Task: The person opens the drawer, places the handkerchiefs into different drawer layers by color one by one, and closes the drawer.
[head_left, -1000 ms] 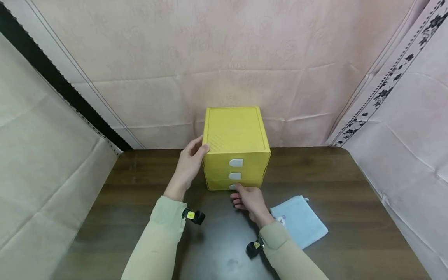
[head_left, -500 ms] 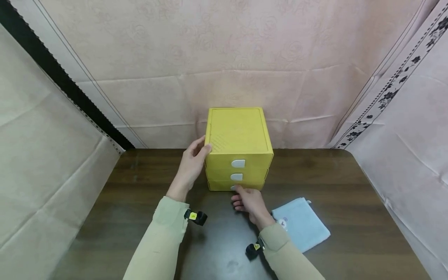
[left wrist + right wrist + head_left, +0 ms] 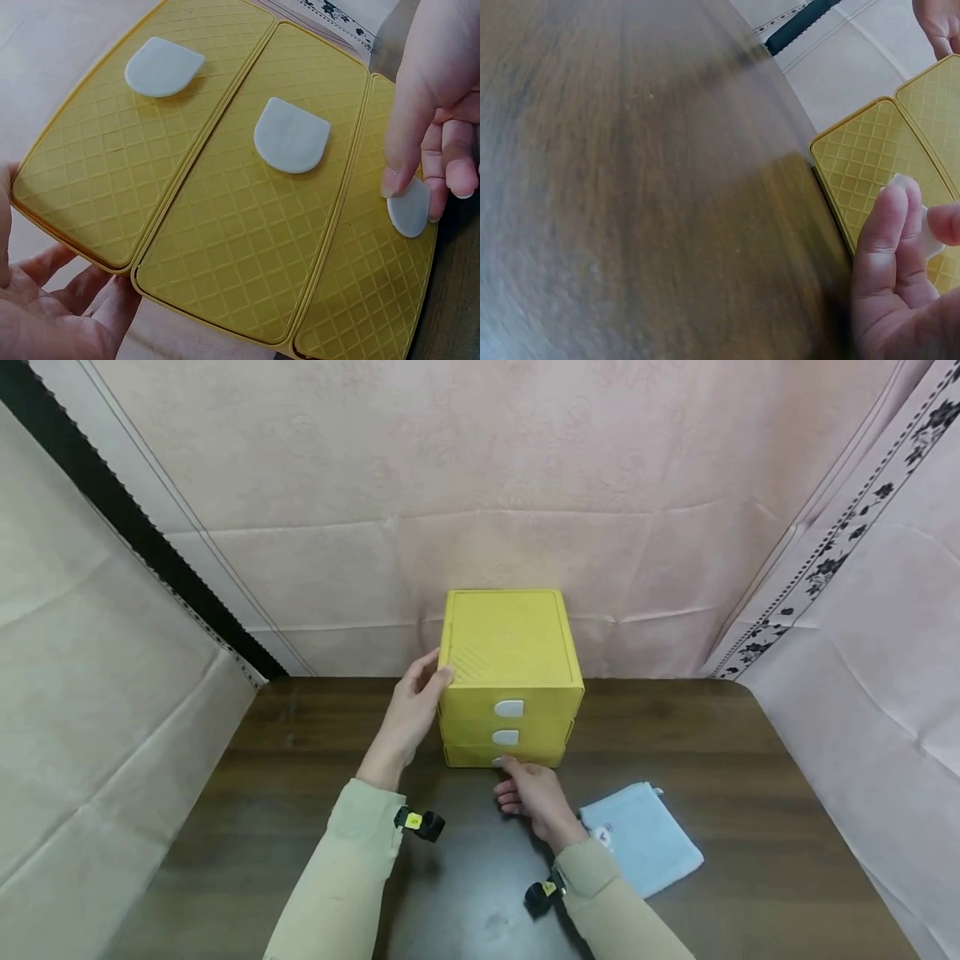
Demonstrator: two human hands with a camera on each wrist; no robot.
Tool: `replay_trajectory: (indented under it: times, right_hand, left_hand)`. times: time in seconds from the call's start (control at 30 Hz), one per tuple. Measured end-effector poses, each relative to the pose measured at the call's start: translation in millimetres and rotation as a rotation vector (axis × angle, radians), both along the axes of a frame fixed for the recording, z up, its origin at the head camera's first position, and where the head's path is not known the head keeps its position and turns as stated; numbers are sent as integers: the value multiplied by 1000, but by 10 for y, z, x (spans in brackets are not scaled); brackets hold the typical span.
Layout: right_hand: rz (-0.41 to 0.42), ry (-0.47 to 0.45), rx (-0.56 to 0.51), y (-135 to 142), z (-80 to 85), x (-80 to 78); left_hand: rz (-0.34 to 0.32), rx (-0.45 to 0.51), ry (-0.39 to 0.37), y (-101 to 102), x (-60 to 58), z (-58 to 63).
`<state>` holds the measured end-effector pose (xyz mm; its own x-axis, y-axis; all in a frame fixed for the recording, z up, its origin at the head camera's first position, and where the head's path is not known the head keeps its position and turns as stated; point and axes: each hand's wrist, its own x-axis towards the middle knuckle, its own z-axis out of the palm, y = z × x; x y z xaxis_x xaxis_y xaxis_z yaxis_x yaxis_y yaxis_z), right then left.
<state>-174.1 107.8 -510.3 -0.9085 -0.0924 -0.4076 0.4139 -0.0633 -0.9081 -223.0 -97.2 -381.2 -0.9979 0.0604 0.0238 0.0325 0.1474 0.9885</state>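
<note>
A yellow drawer box (image 3: 506, 643) with three stacked drawers stands near the back of the table. Each drawer front has a white tab handle, the top one (image 3: 509, 708) and middle one (image 3: 506, 737) fully in sight. All three fronts sit flush in the left wrist view. My left hand (image 3: 408, 710) rests against the box's left side, thumb at the upper front corner. Low at the front, my right hand (image 3: 536, 793) pinches the bottom drawer handle (image 3: 409, 208) between thumb and fingers, partly covering it.
A folded light blue cloth (image 3: 645, 839) lies on the brown wooden table (image 3: 750, 827), right of my right forearm. Pale patterned fabric (image 3: 525, 468) hangs behind the table and along both sides. Each wrist carries a small black camera.
</note>
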Motion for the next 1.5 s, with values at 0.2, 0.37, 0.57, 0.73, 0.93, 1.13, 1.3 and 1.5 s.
replay_trajectory:
  times: [0.2, 0.37, 0.57, 0.73, 0.93, 1.13, 1.3, 1.5]
  right_hand:
    - [-10, -5, 17, 21, -13, 31]
    - [13, -14, 40, 22, -8, 126]
    - [40, -8, 65, 17, -5, 309]
    - [48, -11, 56, -9, -20, 468]
    - [54, -50, 36, -5, -35, 640]
    - [70, -92, 16, 44, -30, 781]
    - [87, -114, 6, 54, -9, 909]
    - [98, -126, -2, 69, -35, 1012]
  left_hand:
    - [-20, 13, -7, 5, -7, -32]
    - [-14, 27, -2, -8, -12, -48]
    - [-19, 19, -8, -11, -10, -39]
    - [-26, 17, -7, -4, -14, -41]
    - [-25, 27, -16, -2, -12, -49]
    - [-28, 28, -10, -18, -7, -39]
    - [-32, 42, -6, -20, -13, -15]
    - [-39, 49, -29, -3, -35, -15]
